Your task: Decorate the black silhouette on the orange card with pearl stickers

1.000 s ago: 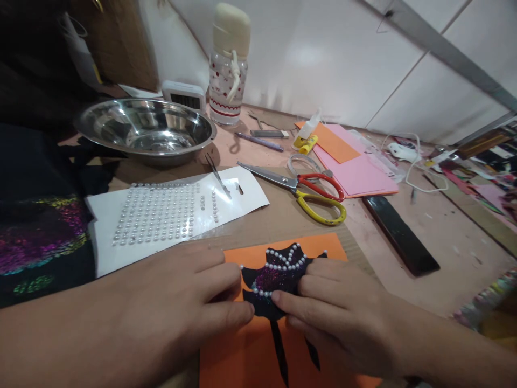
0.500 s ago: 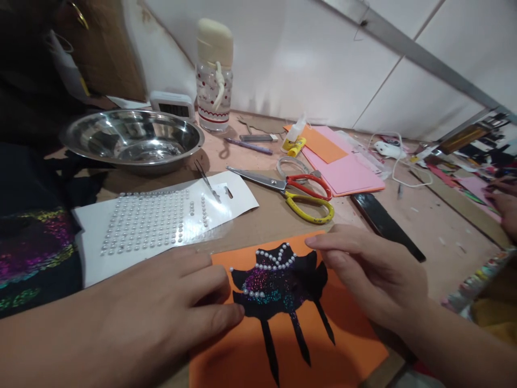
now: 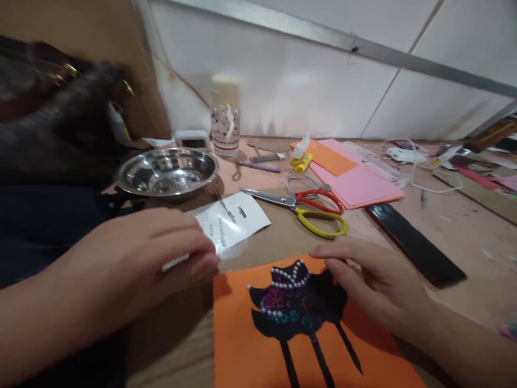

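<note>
An orange card [image 3: 258, 350] lies in front of me with a black glittery cut-out [image 3: 294, 310] stuck on it, edged with small white pearls. My right hand [image 3: 375, 283] rests flat on the card's upper right corner, fingers stretched out beside the cut-out. My left hand [image 3: 157, 258] hovers blurred over the white sheet of stick-on pearls [image 3: 230, 223], fingers curled downward, and hides most of that sheet. I see nothing held in either hand.
Red-and-yellow scissors [image 3: 307, 207] lie beyond the card. A steel bowl [image 3: 167, 172], a bottle [image 3: 225, 116], a glue tube [image 3: 301, 159], pink and orange paper [image 3: 355, 180] and a black bar [image 3: 416, 242] are on the table. Another person's dark-clothed body [image 3: 52, 161] fills the left.
My left hand has lifted off the orange card and moved left and up over the pearl sheet. My right hand came off the cut-out earlier and stays beside it. The camera view has shifted.
</note>
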A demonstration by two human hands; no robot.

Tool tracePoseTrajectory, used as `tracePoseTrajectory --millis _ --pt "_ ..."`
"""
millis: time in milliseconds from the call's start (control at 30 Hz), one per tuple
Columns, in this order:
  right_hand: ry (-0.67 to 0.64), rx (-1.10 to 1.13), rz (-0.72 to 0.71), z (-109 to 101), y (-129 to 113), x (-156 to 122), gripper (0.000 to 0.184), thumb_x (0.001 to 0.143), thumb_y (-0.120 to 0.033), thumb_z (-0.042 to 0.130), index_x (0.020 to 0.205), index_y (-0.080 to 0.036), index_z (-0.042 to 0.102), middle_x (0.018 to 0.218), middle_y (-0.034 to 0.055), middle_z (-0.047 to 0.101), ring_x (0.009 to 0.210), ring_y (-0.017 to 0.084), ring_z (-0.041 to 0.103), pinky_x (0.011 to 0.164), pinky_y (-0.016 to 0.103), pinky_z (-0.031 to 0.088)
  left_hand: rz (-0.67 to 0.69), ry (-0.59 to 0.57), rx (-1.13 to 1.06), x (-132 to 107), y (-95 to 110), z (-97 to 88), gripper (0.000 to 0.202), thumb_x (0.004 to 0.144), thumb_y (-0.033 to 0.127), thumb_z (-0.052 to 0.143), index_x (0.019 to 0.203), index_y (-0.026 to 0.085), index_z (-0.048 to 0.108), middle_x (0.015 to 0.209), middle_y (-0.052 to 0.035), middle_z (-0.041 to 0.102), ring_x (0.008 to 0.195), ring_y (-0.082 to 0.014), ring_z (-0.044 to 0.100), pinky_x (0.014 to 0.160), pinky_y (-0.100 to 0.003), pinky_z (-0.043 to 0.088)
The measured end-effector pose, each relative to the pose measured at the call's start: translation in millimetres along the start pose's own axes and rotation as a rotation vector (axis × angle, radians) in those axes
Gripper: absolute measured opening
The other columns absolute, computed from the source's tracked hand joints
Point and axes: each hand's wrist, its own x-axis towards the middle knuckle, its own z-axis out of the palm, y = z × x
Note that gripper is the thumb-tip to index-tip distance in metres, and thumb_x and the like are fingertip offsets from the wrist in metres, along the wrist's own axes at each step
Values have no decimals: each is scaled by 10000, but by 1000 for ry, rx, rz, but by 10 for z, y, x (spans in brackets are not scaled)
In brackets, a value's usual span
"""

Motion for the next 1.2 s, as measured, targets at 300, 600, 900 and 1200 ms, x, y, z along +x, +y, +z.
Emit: tracePoseTrajectory --millis 300,600,900,1200 --pt "-14 -52 -9 105 71 -37 202 952 -188 538 958 -247 731 830 41 782 725 191 743 622 271 602 -63 -89 153 139 -289 21 240 1001 277 533 1047 172 744 973 -87 746 869 -241 697 745 -355 550" --pt "-94 -46 0 168 8 -91 202 961 -203 540 1011 -272 723 929 10 807 807 189 774 623 255 607 -69 -159 200 125 -242 156 232 1008 281 548 1032 169 749 932 -83 729 862 -227 689 768 -340 544" --pt "-129 -37 -81 152 -94 -59 223 936 -129 542 1027 -258 699 830 -6 772 710 164 732 639 262 578 -60 -154 230 116 -250 237 253 1020 194 494 981 136 737 965 -113 736 912 -255 690 812 -386 540" --pt "-264 -95 -274 81 -208 57 280 933 -95 538 1150 -235 647 1107 55 763 1018 197 712 900 300 583 -97 -83 198 135 -364 277 162 973 201 583 913 155 726 853 -62 749 783 -232 699 713 -333 523"
